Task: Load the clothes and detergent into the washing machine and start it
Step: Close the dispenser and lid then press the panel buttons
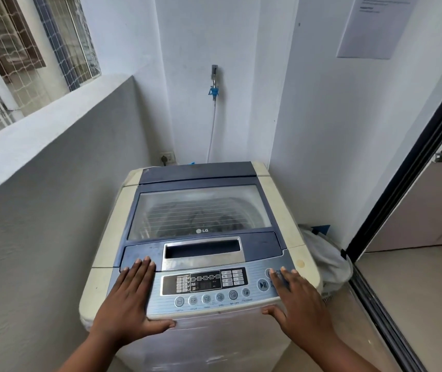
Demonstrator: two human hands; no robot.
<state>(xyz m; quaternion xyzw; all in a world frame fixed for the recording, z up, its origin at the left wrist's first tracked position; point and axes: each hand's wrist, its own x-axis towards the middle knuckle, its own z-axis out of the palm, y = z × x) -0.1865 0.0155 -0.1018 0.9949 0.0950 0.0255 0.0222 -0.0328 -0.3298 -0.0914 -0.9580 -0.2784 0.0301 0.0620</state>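
Observation:
A cream and blue top-loading washing machine [276, 200] stands in the corner with its glass lid [201, 210] down. Dark shapes show dimly through the glass inside the drum. My left hand [128, 302] lies flat on the left end of the control panel [206, 288], fingers spread, thumb over the front edge. My right hand [300, 302] lies flat on the panel's right end, fingertips by the round power button, beside the play/pause button [262, 285]. Neither hand holds anything. No detergent is in view.
A grey parapet wall [53, 197] runs close along the left. A tap with a hose [214, 89] and a wall socket [167, 157] sit behind the machine. A pale cloth bundle [324, 253] lies on the floor at its right, next to a sliding door frame [402, 183].

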